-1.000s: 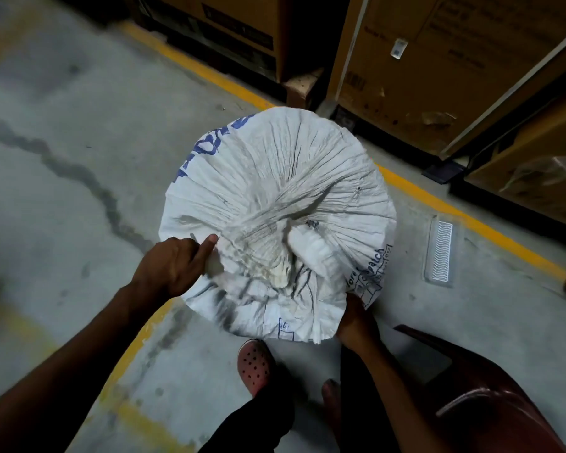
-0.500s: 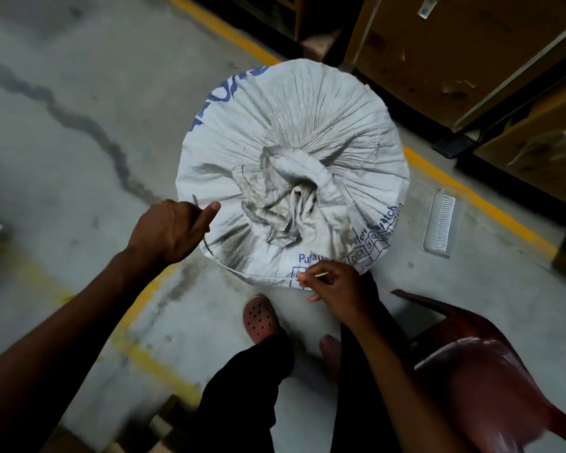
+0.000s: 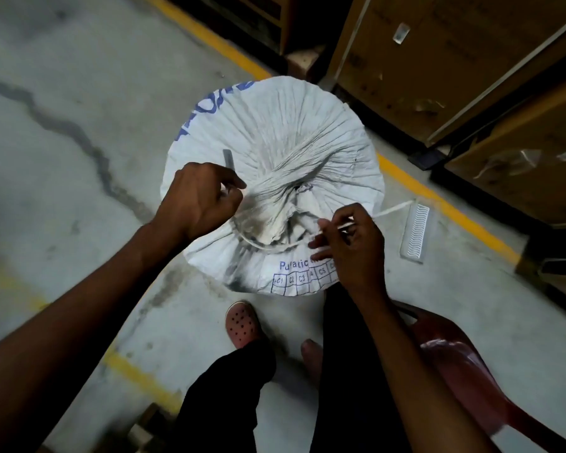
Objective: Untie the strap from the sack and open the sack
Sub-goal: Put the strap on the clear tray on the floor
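Observation:
A white woven sack (image 3: 275, 132) with blue print stands on the concrete floor, its top gathered into a twisted neck (image 3: 285, 191). A thin white strap (image 3: 268, 246) curves along the near side of the neck. My right hand (image 3: 353, 246) pinches this strap, and its free end (image 3: 396, 209) trails off to the right. My left hand (image 3: 196, 197) is closed in a fist against the neck's left side. A thin grey strip (image 3: 227, 160) sticks up out of that fist. The knot itself is hidden among the folds.
Big cardboard boxes (image 3: 438, 60) stand behind the sack, beyond a yellow floor line (image 3: 445, 207). A clear ridged plastic piece (image 3: 415, 230) lies on the floor to the right. A red plastic chair (image 3: 455, 354) is at my right, and my foot in a pink clog (image 3: 242, 322) is just before the sack.
Both hands have moved up onto the sack's top. The right hand has pulled the strap out to the right, and the left fist now presses at the neck.

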A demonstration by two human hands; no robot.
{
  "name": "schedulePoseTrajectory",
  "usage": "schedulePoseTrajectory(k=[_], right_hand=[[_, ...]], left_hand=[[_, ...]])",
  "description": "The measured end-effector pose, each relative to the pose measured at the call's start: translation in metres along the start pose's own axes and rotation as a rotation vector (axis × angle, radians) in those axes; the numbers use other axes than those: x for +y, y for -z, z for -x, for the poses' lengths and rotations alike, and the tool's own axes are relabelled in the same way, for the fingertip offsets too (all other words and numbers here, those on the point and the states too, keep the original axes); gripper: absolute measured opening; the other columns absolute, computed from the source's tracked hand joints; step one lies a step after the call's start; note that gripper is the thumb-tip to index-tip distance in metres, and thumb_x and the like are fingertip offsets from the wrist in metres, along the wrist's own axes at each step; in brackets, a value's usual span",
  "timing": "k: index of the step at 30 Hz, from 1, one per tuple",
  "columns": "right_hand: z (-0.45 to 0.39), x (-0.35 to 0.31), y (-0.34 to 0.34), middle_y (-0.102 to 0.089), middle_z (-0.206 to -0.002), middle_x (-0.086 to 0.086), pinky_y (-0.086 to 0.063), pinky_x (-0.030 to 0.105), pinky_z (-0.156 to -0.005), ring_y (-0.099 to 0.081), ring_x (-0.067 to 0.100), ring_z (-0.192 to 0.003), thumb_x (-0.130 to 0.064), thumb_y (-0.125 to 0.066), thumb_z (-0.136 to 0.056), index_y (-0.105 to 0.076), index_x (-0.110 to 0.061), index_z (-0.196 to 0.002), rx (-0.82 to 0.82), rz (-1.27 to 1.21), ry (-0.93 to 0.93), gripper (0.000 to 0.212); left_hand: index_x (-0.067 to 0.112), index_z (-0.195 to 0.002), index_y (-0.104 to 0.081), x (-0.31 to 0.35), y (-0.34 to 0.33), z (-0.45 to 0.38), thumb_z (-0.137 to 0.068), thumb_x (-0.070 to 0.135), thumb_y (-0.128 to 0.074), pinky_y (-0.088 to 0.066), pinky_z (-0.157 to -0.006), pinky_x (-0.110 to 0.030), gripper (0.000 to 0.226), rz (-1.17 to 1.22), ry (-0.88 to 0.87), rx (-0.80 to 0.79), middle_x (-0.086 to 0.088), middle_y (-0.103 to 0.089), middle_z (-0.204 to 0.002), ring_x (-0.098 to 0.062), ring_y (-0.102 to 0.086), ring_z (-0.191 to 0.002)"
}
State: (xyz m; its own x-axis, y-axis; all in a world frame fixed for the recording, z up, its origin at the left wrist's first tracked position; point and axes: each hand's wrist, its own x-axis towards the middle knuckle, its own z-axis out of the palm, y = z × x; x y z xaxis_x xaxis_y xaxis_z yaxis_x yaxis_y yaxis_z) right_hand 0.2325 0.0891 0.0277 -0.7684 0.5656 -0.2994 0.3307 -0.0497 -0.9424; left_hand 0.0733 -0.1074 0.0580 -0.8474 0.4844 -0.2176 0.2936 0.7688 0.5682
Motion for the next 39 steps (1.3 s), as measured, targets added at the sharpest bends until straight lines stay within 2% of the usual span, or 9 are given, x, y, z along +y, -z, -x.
schedulePoseTrajectory(k=[3, 9, 12, 15, 18, 22, 28, 36, 39], right_hand=[[-0.032, -0.008, 0.015, -0.06, -0.08, 0.026, -0.061, 0.044, -0.051, -0.074, 0.034, -0.063, -0.011, -0.063, -0.098, -0.058, -0.014, -0.092, 0.101, 0.016, 0.071, 0.009], [-0.098, -0.006, 0.056, -0.06, -0.083, 0.0, -0.059, 0.04, -0.047, -0.072, 0.023, -0.057, -0.014, -0.058, -0.101, -0.062, -0.015, -0.104, 0.359, 0.081, 0.163, 0.005], [-0.13, 0.006, 0.092, -0.065, -0.085, -0.005, -0.059, 0.041, -0.058, -0.071, 0.017, -0.056, -0.012, -0.063, -0.098, -0.057, -0.019, -0.111, 0.462, 0.117, 0.176, 0.016], [-0.162, 0.023, 0.132, -0.069, -0.086, -0.008, -0.057, 0.044, -0.065, -0.072, 0.014, -0.064, -0.014, -0.07, -0.094, -0.059, -0.016, -0.102, 0.538, 0.12, 0.138, 0.014], [-0.193, 0.046, 0.176, -0.073, -0.086, -0.011, -0.058, 0.042, -0.07, -0.073, 0.01, -0.072, -0.014, -0.071, -0.091, -0.071, -0.016, -0.094, 0.518, 0.167, 0.104, 0.003], [-0.219, 0.071, 0.23, -0.071, -0.091, -0.022, -0.05, 0.016, -0.067, -0.068, 0.003, -0.073, -0.019, -0.078, -0.086, -0.075, -0.021, -0.105, 0.448, 0.228, -0.012, 0.019], [-0.246, 0.13, 0.292, -0.074, -0.102, -0.009, -0.057, 0.038, -0.075, -0.067, 0.016, -0.082, -0.034, -0.085, -0.073, -0.065, -0.031, -0.117, 0.404, 0.402, -0.157, 0.048], [-0.258, 0.214, 0.356, -0.073, -0.105, 0.0, -0.053, 0.028, -0.084, -0.064, 0.014, -0.084, 0.006, -0.065, -0.082, -0.064, -0.025, -0.127, 0.366, 0.378, -0.254, 0.054], [-0.266, 0.258, 0.37, -0.073, -0.118, 0.001, -0.051, 0.027, -0.094, -0.068, 0.017, -0.1, 0.014, -0.052, -0.083, -0.067, -0.015, -0.125, 0.405, 0.387, -0.202, 0.052]], left_hand=[[0.022, -0.104, -0.082, 0.03, -0.013, -0.033, -0.088, 0.018, -0.058, -0.054, -0.087, -0.036, 0.029, 0.025, 0.003, -0.022, -0.004, -0.078, -0.076, -0.026, -0.073, -0.081], [0.021, -0.116, -0.079, 0.098, -0.06, -0.099, -0.086, 0.025, -0.055, -0.054, -0.098, -0.037, 0.039, 0.114, -0.085, -0.13, 0.0, -0.08, -0.087, -0.023, -0.077, -0.094], [0.023, -0.121, -0.077, 0.134, -0.093, -0.137, -0.088, 0.023, -0.056, -0.056, -0.093, -0.035, 0.039, 0.14, -0.166, -0.213, 0.021, -0.068, -0.073, -0.016, -0.077, -0.084], [0.032, -0.123, -0.076, 0.167, -0.139, -0.177, -0.095, 0.013, -0.062, -0.053, -0.076, -0.017, 0.036, 0.185, -0.181, -0.262, 0.011, -0.076, -0.09, -0.008, -0.076, -0.072], [0.036, -0.13, -0.071, 0.207, -0.191, -0.212, -0.097, 0.011, -0.065, -0.051, -0.068, -0.009, 0.041, 0.269, -0.22, -0.323, 0.001, -0.075, -0.098, -0.005, -0.075, -0.066], [0.034, -0.139, -0.063, 0.25, -0.265, -0.248, -0.096, 0.002, -0.064, -0.065, -0.08, -0.038, 0.054, 0.428, -0.199, -0.424, -0.002, -0.071, -0.089, -0.018, -0.075, -0.07], [0.022, -0.138, -0.065, 0.306, -0.37, -0.28, -0.091, -0.007, -0.066, -0.065, -0.079, -0.034, 0.055, 0.461, -0.191, -0.55, -0.002, -0.076, -0.084, -0.017, -0.076, -0.067], [0.012, -0.109, -0.076, 0.319, -0.493, -0.316, -0.089, -0.002, -0.073, -0.065, -0.082, -0.042, 0.025, 0.34, -0.163, -0.71, -0.008, -0.076, -0.079, -0.012, -0.074, -0.068], [0.014, -0.11, -0.077, 0.311, -0.542, -0.332, -0.088, 0.003, -0.076, -0.063, -0.087, -0.043, 0.025, 0.249, -0.235, -0.777, -0.003, -0.078, -0.08, -0.017, -0.077, -0.075]])
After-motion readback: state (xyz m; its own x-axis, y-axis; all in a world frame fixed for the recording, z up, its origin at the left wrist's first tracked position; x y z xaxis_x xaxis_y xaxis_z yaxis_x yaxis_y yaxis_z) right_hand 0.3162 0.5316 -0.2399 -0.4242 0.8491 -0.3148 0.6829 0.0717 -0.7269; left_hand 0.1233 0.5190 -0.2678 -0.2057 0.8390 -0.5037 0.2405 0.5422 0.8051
